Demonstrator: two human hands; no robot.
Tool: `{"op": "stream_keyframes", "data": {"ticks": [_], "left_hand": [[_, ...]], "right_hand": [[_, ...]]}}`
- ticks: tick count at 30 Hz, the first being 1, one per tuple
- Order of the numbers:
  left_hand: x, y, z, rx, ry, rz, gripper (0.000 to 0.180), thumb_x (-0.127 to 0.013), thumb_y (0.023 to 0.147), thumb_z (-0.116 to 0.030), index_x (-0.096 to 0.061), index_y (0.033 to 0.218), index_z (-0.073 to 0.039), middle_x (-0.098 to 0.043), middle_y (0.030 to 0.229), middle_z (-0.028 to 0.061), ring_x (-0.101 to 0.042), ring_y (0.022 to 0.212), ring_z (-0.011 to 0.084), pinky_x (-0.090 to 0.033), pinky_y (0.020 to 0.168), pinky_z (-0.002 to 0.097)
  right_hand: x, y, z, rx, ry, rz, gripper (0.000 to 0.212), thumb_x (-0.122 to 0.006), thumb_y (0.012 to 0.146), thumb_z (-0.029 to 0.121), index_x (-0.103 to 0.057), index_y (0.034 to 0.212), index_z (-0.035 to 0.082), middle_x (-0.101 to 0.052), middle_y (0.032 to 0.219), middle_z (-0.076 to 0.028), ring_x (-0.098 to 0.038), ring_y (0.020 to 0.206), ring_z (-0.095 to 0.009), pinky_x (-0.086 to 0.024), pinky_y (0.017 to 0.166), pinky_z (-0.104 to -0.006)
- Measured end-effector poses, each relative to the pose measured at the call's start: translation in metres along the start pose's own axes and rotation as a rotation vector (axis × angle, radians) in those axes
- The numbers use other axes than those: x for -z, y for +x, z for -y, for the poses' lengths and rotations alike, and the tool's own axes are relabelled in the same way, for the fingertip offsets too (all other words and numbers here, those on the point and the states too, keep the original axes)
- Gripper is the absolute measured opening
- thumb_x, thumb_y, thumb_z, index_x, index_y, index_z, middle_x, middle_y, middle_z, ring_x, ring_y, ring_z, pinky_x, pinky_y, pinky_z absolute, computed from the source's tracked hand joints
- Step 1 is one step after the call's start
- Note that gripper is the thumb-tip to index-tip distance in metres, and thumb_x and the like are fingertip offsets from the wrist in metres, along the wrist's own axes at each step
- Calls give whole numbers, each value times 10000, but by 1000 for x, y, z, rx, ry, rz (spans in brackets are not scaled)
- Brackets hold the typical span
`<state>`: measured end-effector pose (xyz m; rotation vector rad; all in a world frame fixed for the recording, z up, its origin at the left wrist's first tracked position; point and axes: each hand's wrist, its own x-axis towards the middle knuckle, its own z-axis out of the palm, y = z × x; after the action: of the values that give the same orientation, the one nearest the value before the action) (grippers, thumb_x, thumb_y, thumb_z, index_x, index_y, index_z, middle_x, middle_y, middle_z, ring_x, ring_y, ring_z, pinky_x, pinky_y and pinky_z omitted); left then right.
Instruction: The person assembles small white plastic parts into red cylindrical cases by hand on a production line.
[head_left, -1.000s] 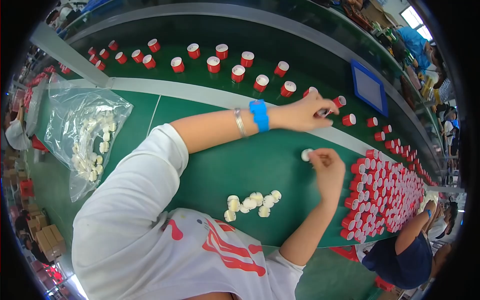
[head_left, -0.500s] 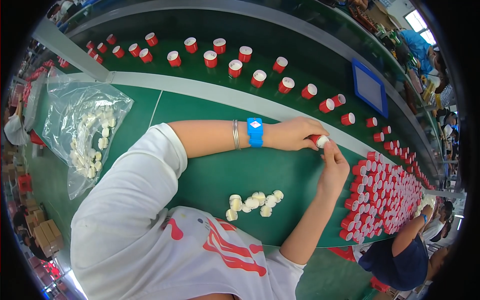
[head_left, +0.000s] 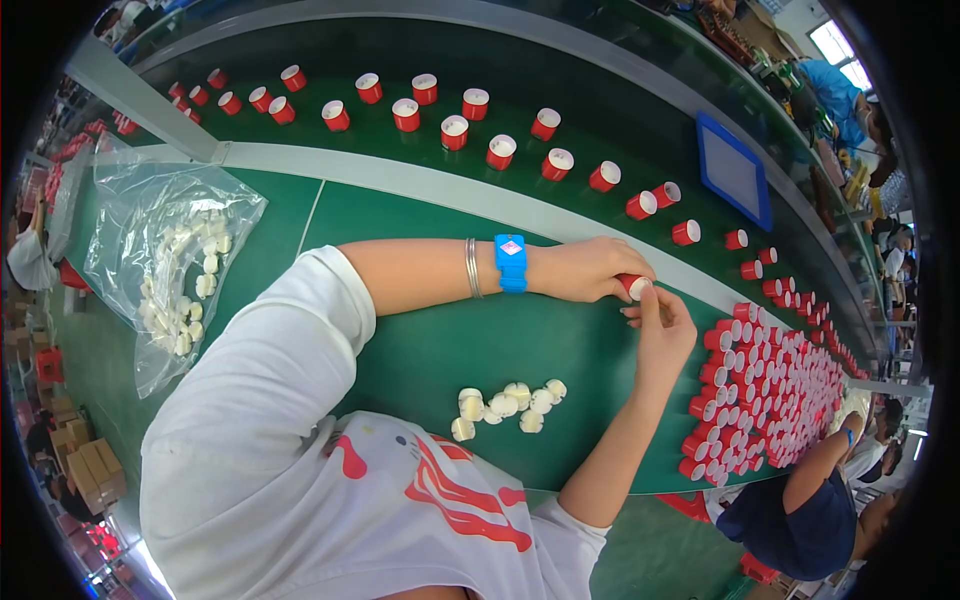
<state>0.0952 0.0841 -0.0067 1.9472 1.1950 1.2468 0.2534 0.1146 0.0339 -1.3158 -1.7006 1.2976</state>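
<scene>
My left hand (head_left: 592,270), with a blue band and silver bangles at its wrist, reaches across the green worktable (head_left: 430,345). Its fingers are closed around a small red cup with a white top (head_left: 634,286), held tilted toward my right. From the lower right comes my right hand (head_left: 664,335). Thumb and forefinger meet at the cup's white end, while the other fingers are loosely bent. Exactly what those fingertips pinch is hidden. A loose group of cream-white rounded pieces (head_left: 505,404) lies on the table closer to my body.
Red cups (head_left: 454,133) stand scattered on the dark green belt past the grey rail (head_left: 400,192), beside a blue-rimmed tray (head_left: 703,150). Many red cups (head_left: 760,390) are packed at right. A clear bag (head_left: 120,225) of white pieces lies left. A co-worker in navy (head_left: 790,525) sits at right.
The cups and the blue-rimmed tray on the belt have shifted left. My right hand's fingers have moved slightly at the cup's white end. My left hand has barely moved.
</scene>
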Motion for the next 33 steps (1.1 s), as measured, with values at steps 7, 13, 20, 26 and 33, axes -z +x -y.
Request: {"op": "stream_keyframes", "data": {"ticks": [7, 13, 20, 26, 33], "left_hand": [[3, -3, -7, -1, -3, 45, 312, -601, 784, -54, -570, 1091, -8, -594, 1092, 121, -524, 1012, 307, -443, 862, 389], [1, -2, -4, -46, -61, 74, 308, -600, 785, -53, -572, 1090, -23, -576, 1065, 117, -520, 1001, 305, -430, 860, 393], [48, 35, 4, -36, 278, -384, 237, -630, 745, -70, -607, 980, -57, -605, 932, 107, -525, 914, 304, -446, 808, 396], [114, 43, 88, 245, 778, -269, 127, -597, 747, -59, -588, 855, 6, -559, 978, 161, -548, 886, 351, -470, 783, 380], [81, 66, 57, 216, 932, -432, 313, -667, 742, -301, -646, 858, -11, -543, 994, 187, -468, 1032, 349, -402, 826, 454]], "right_hand": [[-7, -5, 0, 70, -265, -99, 240, -656, 822, 166, -596, 867, -62, -641, 733, -96, -607, 603, -114, -462, 535, -204], [3, 1, 0, 21, -153, 7, 248, -679, 802, 184, -576, 834, -39, -637, 722, -94, -585, 555, -98, -448, 506, -197], [24, -25, 46, -285, -525, 564, 369, -744, 735, 296, -560, 714, -24, -593, 555, -79, -539, 395, -110, -388, 347, -221], [-14, -42, 41, -305, -855, 925, 355, -754, 694, 253, -556, 617, -31, -573, 499, -86, -562, 393, -125, -428, 355, -242], [11, -26, 10, 41, -461, 561, 190, -684, 727, 71, -567, 796, -63, -618, 664, -98, -599, 551, -109, -476, 496, -235]]}}
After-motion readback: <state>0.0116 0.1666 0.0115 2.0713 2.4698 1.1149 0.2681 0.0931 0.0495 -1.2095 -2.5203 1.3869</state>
